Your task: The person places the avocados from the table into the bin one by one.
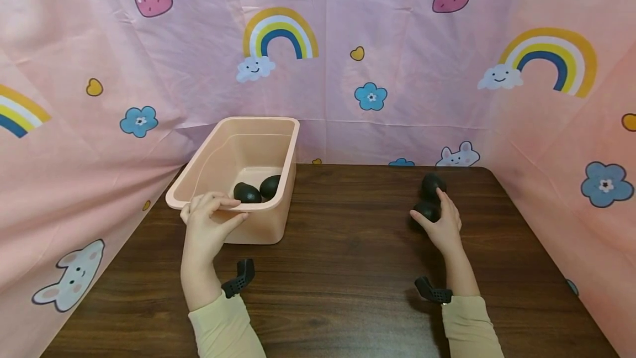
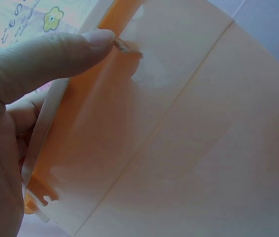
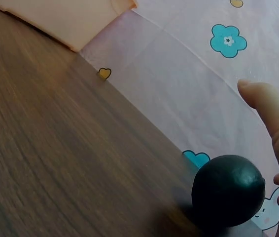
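Note:
My left hand [image 1: 206, 228] grips the near rim of a peach plastic bin [image 1: 285, 203], thumb outside and fingers over the edge. In the left wrist view the thumb [image 2: 75, 52] presses against the bin wall [image 2: 189, 138]. Two dark avocados [image 1: 247, 193] lie inside the bin. At the right, my right hand [image 1: 445, 226] reaches around a dark avocado [image 1: 426, 210], thumb and fingers spread. Just behind it sits another avocado [image 1: 432, 184], close to the fingertips. The right wrist view shows a dark avocado [image 3: 228, 190] apart from the extended digit.
A dark wood table [image 1: 348, 269] carries everything. Patterned pink cloth [image 1: 338, 82] hangs behind and along both sides. Black wrist-camera mounts [image 1: 239, 278] sit on both wrists. The bin stands at the table's left rear.

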Tool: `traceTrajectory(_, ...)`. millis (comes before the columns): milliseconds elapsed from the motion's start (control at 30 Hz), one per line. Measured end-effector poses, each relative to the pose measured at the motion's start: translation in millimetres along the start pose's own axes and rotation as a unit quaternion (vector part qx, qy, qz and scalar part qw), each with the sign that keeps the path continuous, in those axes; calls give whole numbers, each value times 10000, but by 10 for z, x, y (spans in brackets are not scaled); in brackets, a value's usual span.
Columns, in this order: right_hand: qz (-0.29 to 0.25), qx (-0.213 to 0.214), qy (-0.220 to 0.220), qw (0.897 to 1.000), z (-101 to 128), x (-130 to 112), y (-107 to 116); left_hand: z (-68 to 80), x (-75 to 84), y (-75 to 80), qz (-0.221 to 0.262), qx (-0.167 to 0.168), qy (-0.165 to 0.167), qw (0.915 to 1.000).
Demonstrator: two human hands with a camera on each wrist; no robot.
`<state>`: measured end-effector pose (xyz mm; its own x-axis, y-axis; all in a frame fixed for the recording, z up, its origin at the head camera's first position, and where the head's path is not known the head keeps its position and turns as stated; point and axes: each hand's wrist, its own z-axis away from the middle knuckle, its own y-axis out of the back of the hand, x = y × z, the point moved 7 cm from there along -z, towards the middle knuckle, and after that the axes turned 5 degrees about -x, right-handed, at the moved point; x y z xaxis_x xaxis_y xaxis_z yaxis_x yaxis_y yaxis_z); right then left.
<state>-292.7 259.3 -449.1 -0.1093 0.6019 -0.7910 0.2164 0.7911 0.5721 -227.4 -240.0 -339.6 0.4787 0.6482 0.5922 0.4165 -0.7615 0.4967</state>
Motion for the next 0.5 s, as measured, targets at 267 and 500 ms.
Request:
traceTrajectory(267,-93,7,-216,9997,15,113,-23,1,16,15,15,20,-28,10000)
traceTrajectory(500,-146,10,-361,9992,15,196,-46,5,15,11,34,7,-32,10000)
